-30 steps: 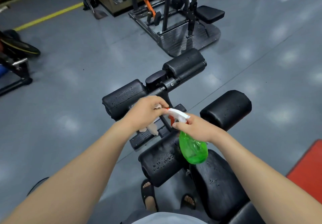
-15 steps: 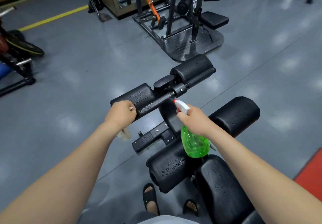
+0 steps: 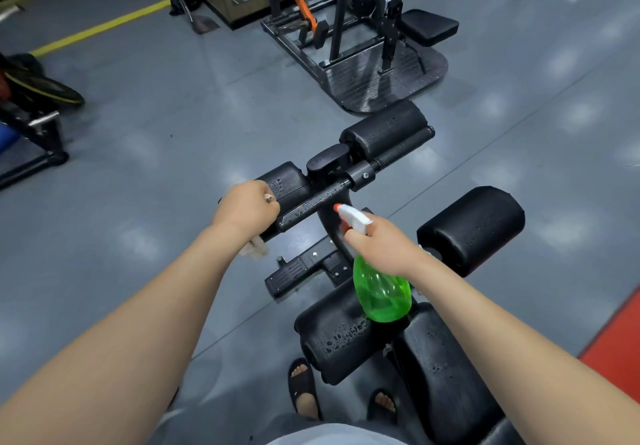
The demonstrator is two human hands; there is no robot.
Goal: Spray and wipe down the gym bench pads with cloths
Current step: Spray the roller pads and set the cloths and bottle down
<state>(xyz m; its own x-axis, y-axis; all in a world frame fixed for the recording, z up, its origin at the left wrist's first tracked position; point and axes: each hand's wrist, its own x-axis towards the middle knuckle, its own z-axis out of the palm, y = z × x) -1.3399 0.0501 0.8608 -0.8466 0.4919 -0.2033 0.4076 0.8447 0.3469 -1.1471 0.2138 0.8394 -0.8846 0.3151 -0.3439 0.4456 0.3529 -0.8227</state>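
While the pale cloth [image 3: 255, 250] is bunched inside the left hand [image 3: 246, 208], one end hangs out below the fist and a small corner shows at the knuckles. The fingers [image 3: 270, 207] are curled tight round it and lie against the near end of the far-left roller pad [image 3: 290, 181], whose black cover is beaded with droplets. Just right of that hand, a wet crossbar [image 3: 311, 206] runs up to the far-right roller pad [image 3: 384, 133]. The right hand [image 3: 382, 248] grips the neck of the green spray bottle [image 3: 381, 294], fingers wrapped round the white trigger head. The orange-tipped nozzle points toward the crossbar, close to it but apart, and the bottle's body hangs over the near-left roller pad [image 3: 337, 339], which is also spotted with drops. The near-right roller pad [image 3: 474, 226] sits beyond the right wrist, and the long seat pad [image 3: 446, 379] lies under the right forearm. Two feet in black sandals [image 3: 303, 387] stand on the grey floor [image 3: 156, 167] beside the bench. A black gym machine [image 3: 363, 36] stands farther off, and a red mat [image 3: 620, 347] shows at the right edge.
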